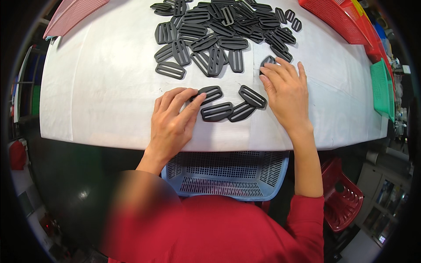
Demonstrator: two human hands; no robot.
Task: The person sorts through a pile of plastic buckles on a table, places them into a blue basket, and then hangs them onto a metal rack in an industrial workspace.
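Black plastic slide buckles lie on a white-covered table (pixel 109 101). My left hand (pixel 173 116) grips one end of a slide buckle (pixel 211 94) between thumb and fingers, in front of the pile. Right beside it lie several more loose ones, among them a slide buckle (pixel 217 112) nearest the table's front edge and a tilted slide buckle (pixel 252 96) resting partly on another. My right hand (pixel 285 90) has its fingertips on a slide buckle (pixel 267 61) near the pile's right side; the fingers partly cover it. A large heap of slide buckles (pixel 219 30) spreads across the far middle.
A blue perforated basket (pixel 223 195) sits below the table's front edge, close to my body. Pink (pixel 72 17) and red baskets (pixel 335 19) stand at the far corners, a green basket (pixel 382 90) at the right edge. A red plastic chair (pixel 344 201) is at the lower right.
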